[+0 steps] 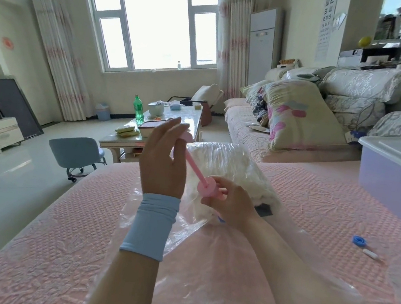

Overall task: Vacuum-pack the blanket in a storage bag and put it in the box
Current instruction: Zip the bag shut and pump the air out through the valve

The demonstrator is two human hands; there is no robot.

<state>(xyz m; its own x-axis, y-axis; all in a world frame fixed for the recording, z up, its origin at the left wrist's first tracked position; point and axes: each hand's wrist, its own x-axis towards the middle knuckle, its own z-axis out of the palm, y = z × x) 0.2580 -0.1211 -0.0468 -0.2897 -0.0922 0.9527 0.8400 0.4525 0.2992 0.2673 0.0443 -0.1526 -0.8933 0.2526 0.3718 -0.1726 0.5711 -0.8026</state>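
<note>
Blanket (232, 172) in bag (202, 269) seemingly reaches sofa (50, 246) edge.

A big window (151, 22) let bright daylight into the room. Long curtains (53, 51) with pink patches hung on both sides. The floor (8, 175) was pale and shiny. A low table (115, 142) stood in the middle, with a small blue chair (75, 152) near it. A sofa (241, 129) with pillows (301, 115) sat on the right.

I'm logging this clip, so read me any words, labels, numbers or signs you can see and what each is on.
"E" shapes in rows on the wall eye chart; lower rows too small.
Blurred, unreadable: the red round wall sticker.
Too small to read: the green bottle label.
</note>
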